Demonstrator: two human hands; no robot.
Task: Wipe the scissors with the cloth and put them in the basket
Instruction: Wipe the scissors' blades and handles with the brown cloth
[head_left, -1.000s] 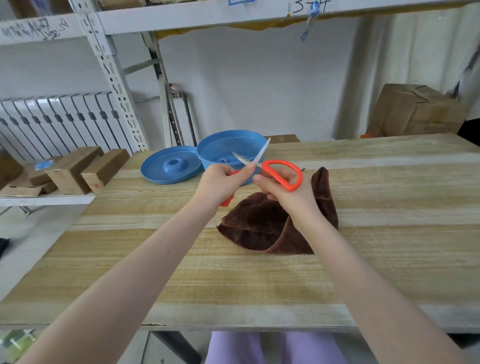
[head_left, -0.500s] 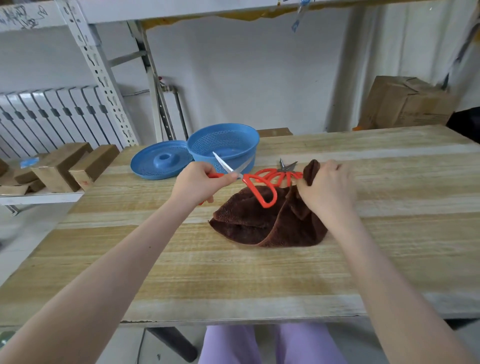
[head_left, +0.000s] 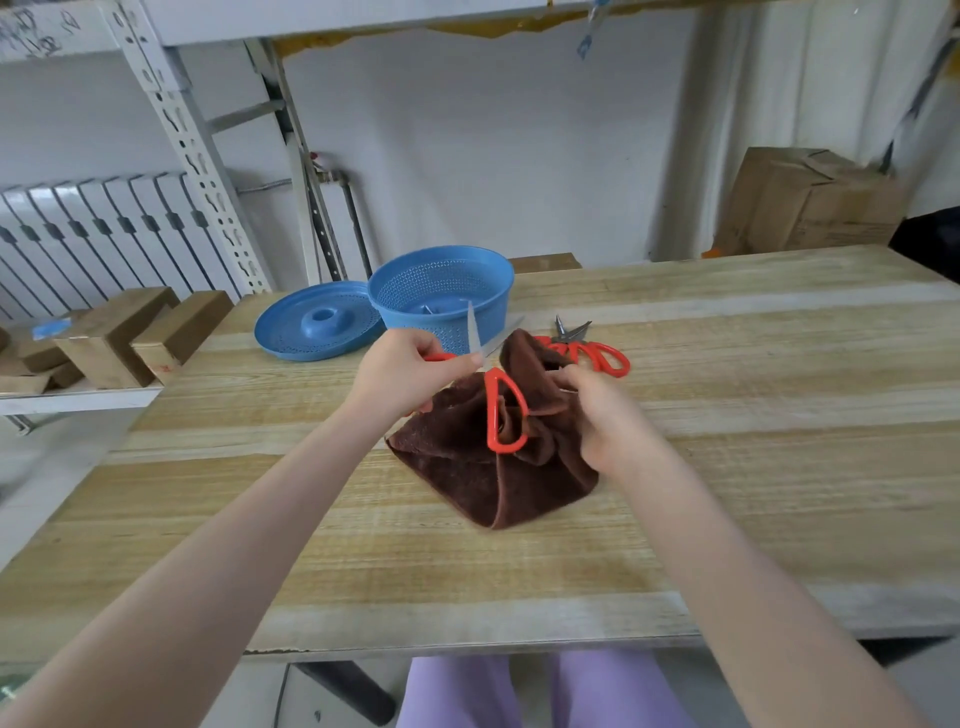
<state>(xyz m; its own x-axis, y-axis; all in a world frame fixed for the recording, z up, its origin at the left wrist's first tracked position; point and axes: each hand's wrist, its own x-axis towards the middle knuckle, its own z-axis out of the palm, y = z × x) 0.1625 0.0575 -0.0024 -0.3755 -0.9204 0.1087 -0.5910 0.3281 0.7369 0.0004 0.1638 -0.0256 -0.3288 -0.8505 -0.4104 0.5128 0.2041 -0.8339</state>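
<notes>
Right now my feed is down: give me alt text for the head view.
The left hand holds open orange-handled scissors over a brown cloth that the right hand lifts. A second pair lies beyond, beside a blue basket on the wooden table.

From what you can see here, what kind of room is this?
Probably a storeroom or workshop: a plain wooden workbench, slotted metal shelving behind it, a taped cardboard box in the corner and loose wood blocks on a side shelf.
</notes>
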